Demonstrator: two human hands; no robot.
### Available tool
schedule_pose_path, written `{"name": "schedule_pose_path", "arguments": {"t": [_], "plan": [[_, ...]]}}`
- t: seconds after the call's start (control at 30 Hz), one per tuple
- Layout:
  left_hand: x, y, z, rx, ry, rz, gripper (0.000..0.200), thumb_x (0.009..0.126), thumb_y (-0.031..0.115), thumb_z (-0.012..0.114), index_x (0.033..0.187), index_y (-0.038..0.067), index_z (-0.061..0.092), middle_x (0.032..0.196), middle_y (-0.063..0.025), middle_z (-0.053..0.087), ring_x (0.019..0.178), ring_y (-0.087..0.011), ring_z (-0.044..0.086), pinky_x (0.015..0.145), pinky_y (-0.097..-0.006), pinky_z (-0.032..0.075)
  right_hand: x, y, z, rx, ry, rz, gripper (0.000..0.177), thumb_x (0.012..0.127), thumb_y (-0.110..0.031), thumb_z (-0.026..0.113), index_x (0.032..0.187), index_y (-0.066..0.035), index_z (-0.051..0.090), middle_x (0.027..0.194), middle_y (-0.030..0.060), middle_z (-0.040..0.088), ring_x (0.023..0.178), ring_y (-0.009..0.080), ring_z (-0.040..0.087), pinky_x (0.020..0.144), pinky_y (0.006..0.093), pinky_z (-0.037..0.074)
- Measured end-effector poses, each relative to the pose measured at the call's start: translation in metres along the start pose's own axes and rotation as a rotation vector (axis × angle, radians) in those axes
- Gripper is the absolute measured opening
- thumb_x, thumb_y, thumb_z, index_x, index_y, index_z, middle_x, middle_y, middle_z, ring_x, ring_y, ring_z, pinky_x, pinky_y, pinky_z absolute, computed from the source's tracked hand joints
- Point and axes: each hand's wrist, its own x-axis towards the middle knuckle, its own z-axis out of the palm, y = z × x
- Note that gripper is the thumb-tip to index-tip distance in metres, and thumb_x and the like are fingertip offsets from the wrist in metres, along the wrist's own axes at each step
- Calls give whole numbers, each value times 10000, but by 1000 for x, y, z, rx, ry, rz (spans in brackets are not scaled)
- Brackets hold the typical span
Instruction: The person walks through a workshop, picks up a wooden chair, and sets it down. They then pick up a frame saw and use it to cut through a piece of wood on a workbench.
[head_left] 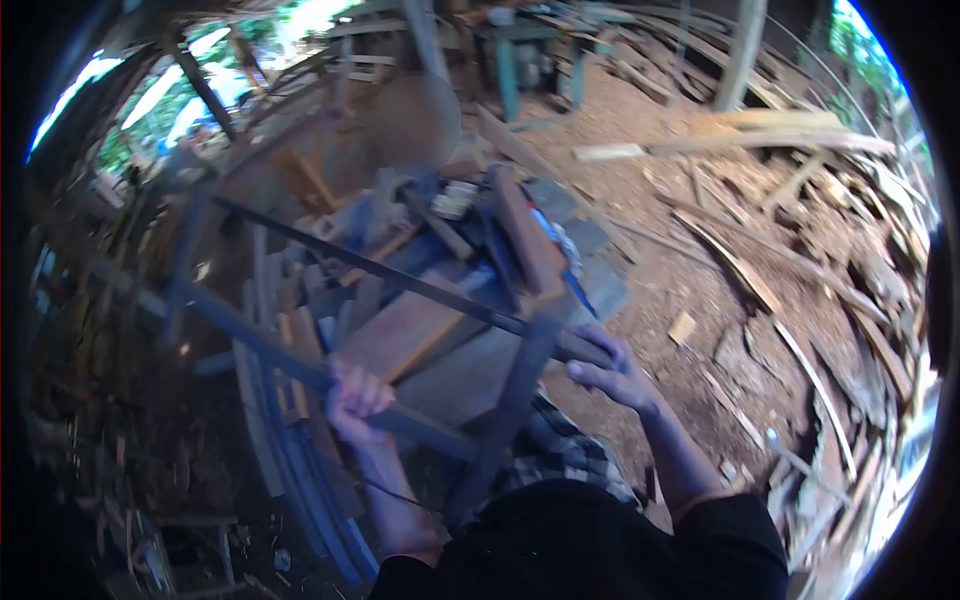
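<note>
Dark wooden frame [372, 265] spans over the reddish board [400, 325], its long axis slanting from beyond the board's left to its near right; our left hand [358, 395], nearer the board, wraps the near bar [425, 428]; our right hand [612, 372], right of the board, cups the handle [580, 348], thumb parted from fingers; how tightly, we cannot tell.

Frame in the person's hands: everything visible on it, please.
The frame looks wooden: roughly parallel end pieces, the near one thick, joined by a middle bar. A thin dark strip, possibly a saw blade, runs alongside the bar. It is tilted across the view in front of the body, over boards; contact with them is unclear. The left hand grips the bar, the right hand a short handle. The far end is blurred.
</note>
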Motion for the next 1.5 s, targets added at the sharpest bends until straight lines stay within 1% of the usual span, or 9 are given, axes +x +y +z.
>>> {"name": "schedule_pose_path", "arguments": {"t": [0.17,0.23,0.33,0.47,0.7,0.87,1.27,1.33,1.5], "plan": [[-12,-4,-4,156,181,-17,120,877,115,561,945,142,464,575,61,333,456,-53,347,455,-239,361,3,34,0,15,-56,-3,526,840,-313,723,1234,-6,558,872,33,601,706,88,569,586,230,460],[-14,-2,-7,123,117,-21,132,877,106,571,944,147,466,576,55,348,455,-59,353,459,-249,363,-1,48,-3,-30,-80,12,530,842,-323,724,1237,-12,559,863,32,602,715,96,573,595,237,464],[-19,-4,-7,153,123,-107,161,879,83,588,935,153,454,575,34,369,455,-81,374,472,-274,375,-5,68,-14,-94,-208,160,573,845,-395,720,1265,-41,557,969,58,618,886,141,586,778,284,473],[-25,-3,1,186,74,-242,201,858,67,607,906,173,443,589,24,360,473,-108,381,499,-296,381,9,52,-27,-266,-214,-36,529,894,-401,658,1281,-57,550,1046,94,616,934,169,592,844,318,475],[-33,-25,23,278,7,-350,245,856,64,627,912,160,409,575,6,375,452,-116,405,486,-313,393,35,18,20,-241,-143,-139,441,948,-358,598,1234,-23,577,1000,89,644,910,159,607,828,327,494],[-40,-35,32,313,57,-412,268,829,26,630,890,147,400,580,-10,387,453,-128,421,483,-319,393,26,29,30,-138,-7,-163,271,966,-239,593,895,17,649,706,-16,600,672,42,524,592,228,437],[-35,-58,36,374,123,-462,268,817,-11,607,904,133,399,598,-17,400,465,-130,439,470,-318,401,18,63,32,-193,216,-166,161,913,-163,651,917,-1,643,681,-21,596,622,37,515,567,218,425],[-37,-61,35,390,165,-454,269,827,-3,592,912,144,383,595,-16,386,445,-127,428,446,-317,402,15,59,32,-199,201,-113,149,926,-137,640,934,11,623,749,-33,595,695,22,519,623,204,440],[-29,-64,41,424,253,-482,264,825,-1,586,914,149,387,595,-12,379,441,-123,422,439,-311,404,16,75,29,32,162,-114,159,927,-152,639,952,5,623,755,-3,635,687,46,581,623,213,469]]}}
